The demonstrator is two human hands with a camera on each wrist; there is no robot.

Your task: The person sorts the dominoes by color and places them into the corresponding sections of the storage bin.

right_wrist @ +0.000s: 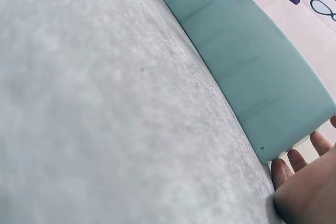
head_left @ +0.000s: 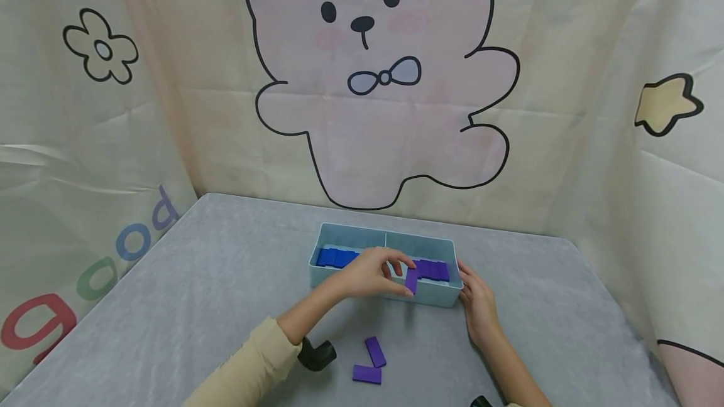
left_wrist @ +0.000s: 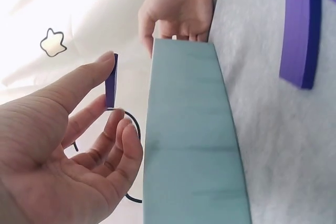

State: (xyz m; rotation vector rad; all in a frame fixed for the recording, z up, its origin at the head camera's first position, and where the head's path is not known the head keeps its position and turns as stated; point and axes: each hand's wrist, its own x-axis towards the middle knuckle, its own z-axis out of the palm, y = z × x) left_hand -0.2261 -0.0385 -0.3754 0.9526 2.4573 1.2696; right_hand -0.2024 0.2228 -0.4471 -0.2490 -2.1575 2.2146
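Note:
Between thumb and fingertip my left hand pinches a small purple rectangular block. It holds the block over the front rim of a light teal two-compartment box. In the left wrist view the held block stands nearly upright, beside the box wall. Blue blocks lie in a row in the left compartment, partly hidden by my left hand. More purple blocks line the right compartment. My right hand rests against the box's right end, fingers extended along it.
Two loose purple blocks, one slanted and one lying crosswise, are on the grey cloth-covered table in front of the box. Behind the table hangs a printed curtain. A black wrist device sits below my left sleeve.

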